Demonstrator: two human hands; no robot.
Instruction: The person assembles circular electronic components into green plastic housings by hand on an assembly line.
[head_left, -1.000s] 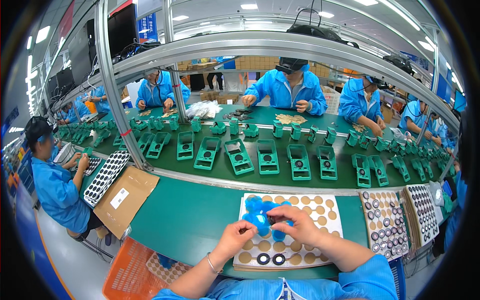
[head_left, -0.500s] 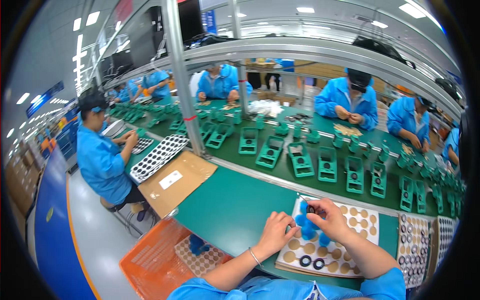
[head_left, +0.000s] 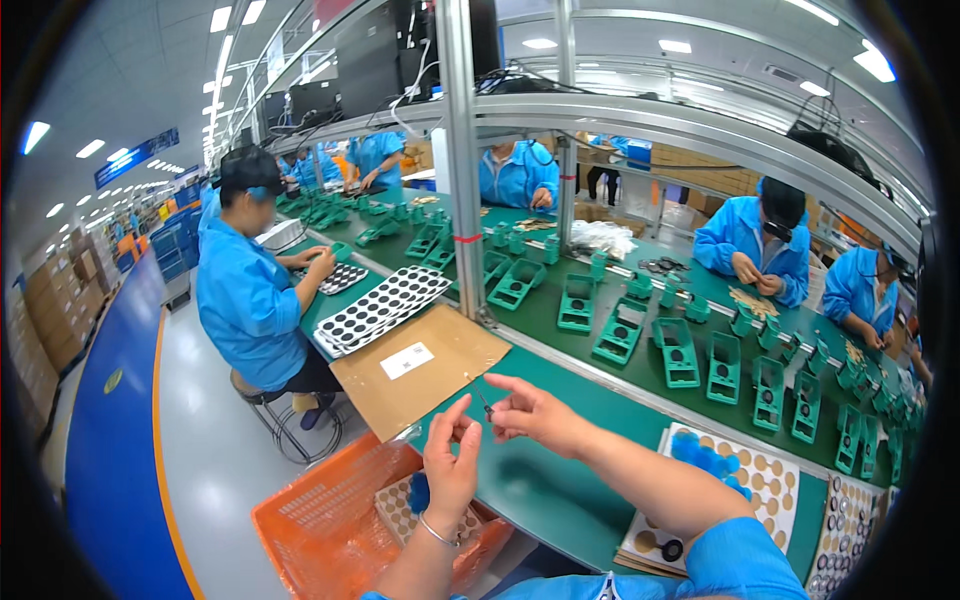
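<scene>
Over the table's front part, my right hand [head_left: 540,415] pinches a thin dark pointed tool [head_left: 485,405], whose exact kind is too small to make out. Close by on its left, my left hand [head_left: 452,460] is raised with fingers apart and nothing visible in it. Under my right forearm lies a white sheet [head_left: 785,510] with tan discs, partly hidden by the arm. Crumpled blue film [head_left: 705,455] rests on the sheet, and a black ring [head_left: 672,550] sits near its lower edge.
An orange crate [head_left: 300,525] stands below the table edge, holding another disc sheet [head_left: 395,510]. Brown cardboard [head_left: 450,350] and white sheets with black dots [head_left: 385,305] lie left. Green fixtures [head_left: 675,355] line the belt beyond. A co-worker [head_left: 255,285] sits at left; others work opposite.
Both my hands have moved left, away from the disc sheet and over the green table. My left hand's fingers have spread. The view has turned left.
</scene>
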